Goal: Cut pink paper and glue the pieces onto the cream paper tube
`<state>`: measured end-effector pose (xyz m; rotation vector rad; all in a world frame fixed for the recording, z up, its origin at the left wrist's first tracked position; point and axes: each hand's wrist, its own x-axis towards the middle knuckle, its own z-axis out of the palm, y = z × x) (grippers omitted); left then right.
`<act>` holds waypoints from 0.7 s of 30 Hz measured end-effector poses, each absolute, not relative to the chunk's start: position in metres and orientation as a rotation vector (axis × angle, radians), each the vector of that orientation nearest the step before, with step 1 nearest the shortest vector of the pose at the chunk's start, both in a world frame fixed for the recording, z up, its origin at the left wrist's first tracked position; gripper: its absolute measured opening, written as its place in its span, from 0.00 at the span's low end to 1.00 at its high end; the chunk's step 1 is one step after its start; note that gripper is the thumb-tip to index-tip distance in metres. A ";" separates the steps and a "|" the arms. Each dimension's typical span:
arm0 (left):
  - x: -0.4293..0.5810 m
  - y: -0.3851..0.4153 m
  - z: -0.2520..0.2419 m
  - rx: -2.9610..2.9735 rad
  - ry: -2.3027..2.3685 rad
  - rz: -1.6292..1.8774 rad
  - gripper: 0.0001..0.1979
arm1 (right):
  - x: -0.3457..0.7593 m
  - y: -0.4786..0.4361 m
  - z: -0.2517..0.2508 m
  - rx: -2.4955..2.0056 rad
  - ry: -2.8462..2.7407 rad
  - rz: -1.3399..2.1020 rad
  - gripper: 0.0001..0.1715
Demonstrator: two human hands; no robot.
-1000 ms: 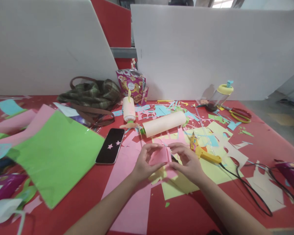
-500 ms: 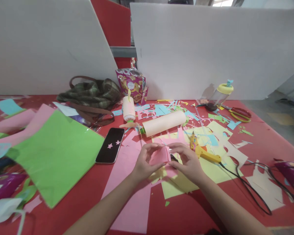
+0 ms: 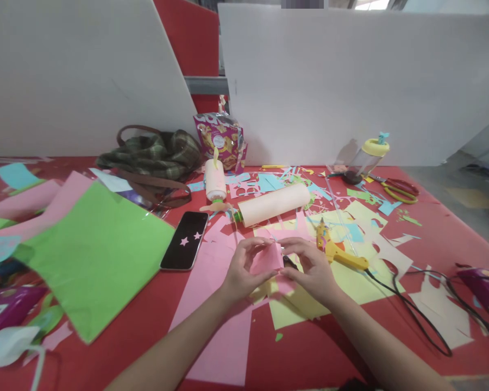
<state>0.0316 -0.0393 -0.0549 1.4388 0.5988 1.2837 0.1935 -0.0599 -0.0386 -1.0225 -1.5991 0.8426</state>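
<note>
Between my two hands is a small folded piece of pink paper [image 3: 269, 258], raised over the table. My left hand [image 3: 244, 267] is closed on its left side, thumb below and fingers above. My right hand [image 3: 310, 266] pinches the right edge of the same piece with thumb and fingertips. Beneath my hands lie sheets of yellow paper [image 3: 301, 307] and a long pink sheet [image 3: 220, 336]. Just right of my right hand rests a yellow glue gun [image 3: 344, 256], its black cord trailing right.
A phone [image 3: 184, 241] with two pink stars lies left, beside a green sheet [image 3: 101, 255]. Behind my hands are a cream paper-wrapped roll [image 3: 275, 205], a shorter wrapped bottle [image 3: 215, 182], paper scraps and a snack bag [image 3: 220, 138]. Scissors [image 3: 399, 190] and a clear yellow-topped container [image 3: 367, 160] stand far right.
My fingers have turned the pink paper slightly, so its narrow right-hand fold shows less. Both hands stay in nearly the same place, and the view has shifted a little.
</note>
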 end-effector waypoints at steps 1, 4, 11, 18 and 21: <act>0.032 -0.039 -0.055 1.445 0.596 1.284 0.26 | 0.193 -0.060 -0.039 -1.023 -1.599 0.840 0.13; 0.032 -0.039 -0.055 1.458 0.597 1.284 0.25 | 0.193 -0.059 -0.038 -1.025 -1.611 0.831 0.12; 0.032 -0.039 -0.053 1.454 0.610 1.289 0.23 | 0.193 -0.060 -0.034 -1.033 -1.665 0.802 0.15; 0.032 -0.038 -0.056 1.457 0.630 1.292 0.24 | 0.194 -0.060 -0.034 -1.029 -1.703 0.790 0.13; 0.032 -0.038 -0.055 1.459 0.638 1.294 0.23 | 0.194 -0.060 -0.034 -1.032 -1.719 0.795 0.13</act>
